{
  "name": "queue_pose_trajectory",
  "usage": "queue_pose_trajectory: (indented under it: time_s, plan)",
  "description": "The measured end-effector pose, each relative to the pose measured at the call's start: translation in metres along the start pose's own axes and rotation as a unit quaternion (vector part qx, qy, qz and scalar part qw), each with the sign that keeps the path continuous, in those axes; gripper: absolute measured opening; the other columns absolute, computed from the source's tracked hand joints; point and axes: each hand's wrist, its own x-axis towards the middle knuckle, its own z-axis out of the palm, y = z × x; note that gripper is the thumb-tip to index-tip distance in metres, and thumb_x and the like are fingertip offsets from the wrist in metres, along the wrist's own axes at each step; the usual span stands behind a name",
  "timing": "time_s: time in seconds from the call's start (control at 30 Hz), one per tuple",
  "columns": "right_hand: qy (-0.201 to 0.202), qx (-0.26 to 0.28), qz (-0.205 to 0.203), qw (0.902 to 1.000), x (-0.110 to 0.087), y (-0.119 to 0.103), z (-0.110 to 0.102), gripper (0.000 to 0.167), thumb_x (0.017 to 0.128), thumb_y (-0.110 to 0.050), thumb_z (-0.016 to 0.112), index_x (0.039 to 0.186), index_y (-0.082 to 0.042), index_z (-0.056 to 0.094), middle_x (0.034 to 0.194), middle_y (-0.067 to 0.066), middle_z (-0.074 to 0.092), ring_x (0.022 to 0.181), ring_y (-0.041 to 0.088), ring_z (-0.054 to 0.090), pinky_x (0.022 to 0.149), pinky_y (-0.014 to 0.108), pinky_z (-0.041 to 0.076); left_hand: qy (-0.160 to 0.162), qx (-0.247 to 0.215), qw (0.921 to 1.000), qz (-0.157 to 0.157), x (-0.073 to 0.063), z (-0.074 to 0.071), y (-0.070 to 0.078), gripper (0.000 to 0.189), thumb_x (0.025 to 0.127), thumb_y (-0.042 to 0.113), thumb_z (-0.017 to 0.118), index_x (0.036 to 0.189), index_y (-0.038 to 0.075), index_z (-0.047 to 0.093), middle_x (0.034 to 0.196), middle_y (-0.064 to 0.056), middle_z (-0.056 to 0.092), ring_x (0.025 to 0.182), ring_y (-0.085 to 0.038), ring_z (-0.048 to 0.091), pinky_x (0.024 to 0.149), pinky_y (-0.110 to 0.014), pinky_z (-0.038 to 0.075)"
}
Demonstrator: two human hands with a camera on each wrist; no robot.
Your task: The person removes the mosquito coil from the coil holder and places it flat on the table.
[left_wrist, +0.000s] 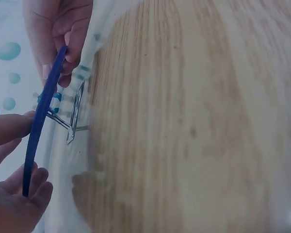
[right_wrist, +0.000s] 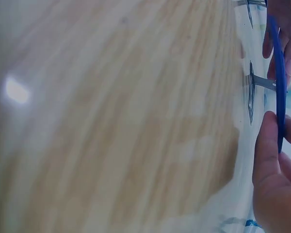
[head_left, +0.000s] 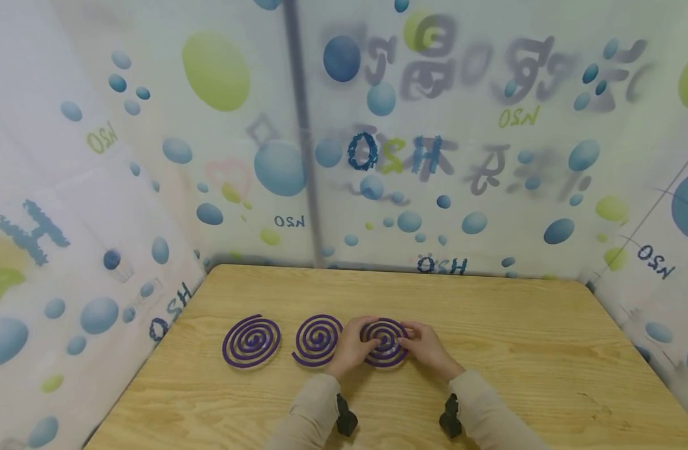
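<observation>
A purple mosquito coil point(head_left: 384, 339) is held between both hands, raised on a thin metal stand point(left_wrist: 72, 127) that shows beneath it in the left wrist view. My left hand point(head_left: 352, 345) grips its left edge, thumb on the upper face and fingers below. At the opposite edge my right hand point(head_left: 428, 347) pinches the rim in the same way. Seen edge-on in the right wrist view, the coil point(right_wrist: 280, 87) looks like a thin blue strip, and the metal stand point(right_wrist: 252, 92) is under it.
To the left on the wooden table point(head_left: 518, 350) lie two more purple coils, a middle coil point(head_left: 319, 337) close beside my left hand and a far-left coil point(head_left: 256, 340). Patterned curtains point(head_left: 462, 187) surround the table at the back and sides.
</observation>
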Motion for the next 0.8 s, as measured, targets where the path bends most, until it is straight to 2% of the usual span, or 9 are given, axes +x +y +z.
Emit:
queue_pose_trajectory:
  time_s: [0.27,0.43,0.6,0.8]
  plan:
    - [0.005,0.000,0.007,1.0000,-0.0029,0.0012,-0.0037,0.039,0.081,0.007,0.057,0.117,0.014,0.046,0.090,0.024,0.061,0.075,0.027,0.062,0.059,0.033,0.054,-0.004,-0.047,0.9987,-0.020,-0.0021,0.0016,0.0012,0.045,0.076,0.007,0.067,0.118,-0.002,0.051,0.116,-0.018,0.052,0.109,-0.034,0.047,0.094,-0.045,0.036]
    - [0.011,-0.008,0.019,0.9997,-0.0061,0.0018,-0.0071,0.038,0.081,0.006,0.058,0.117,0.011,0.048,0.089,0.021,0.061,0.074,0.025,0.061,0.059,0.033,0.054,-0.019,-0.076,0.9957,-0.049,-0.0048,0.0034,0.0007,0.054,0.077,0.013,0.068,0.123,-0.003,0.045,0.113,-0.020,0.053,0.104,-0.034,0.050,0.090,-0.045,0.040]
    - [0.019,-0.014,0.032,0.9992,-0.0077,0.0012,-0.0087,0.036,0.080,0.004,0.059,0.116,0.007,0.051,0.087,0.015,0.062,0.073,0.022,0.061,0.059,0.032,0.053,-0.023,-0.100,0.9922,-0.072,-0.0069,0.0048,-0.0003,0.059,0.077,0.017,0.068,0.126,-0.003,0.041,0.108,-0.019,0.055,0.095,-0.030,0.054,0.080,-0.040,0.046]
    - [0.024,-0.015,0.036,0.9989,-0.0081,0.0023,-0.0082,0.036,0.080,0.004,0.059,0.115,0.007,0.051,0.087,0.015,0.062,0.072,0.023,0.061,0.059,0.032,0.053,-0.019,-0.121,0.9892,-0.082,-0.0085,0.0060,0.0012,0.056,0.077,0.016,0.068,0.123,-0.004,0.043,0.103,-0.018,0.057,0.089,-0.026,0.056,0.073,-0.033,0.049]
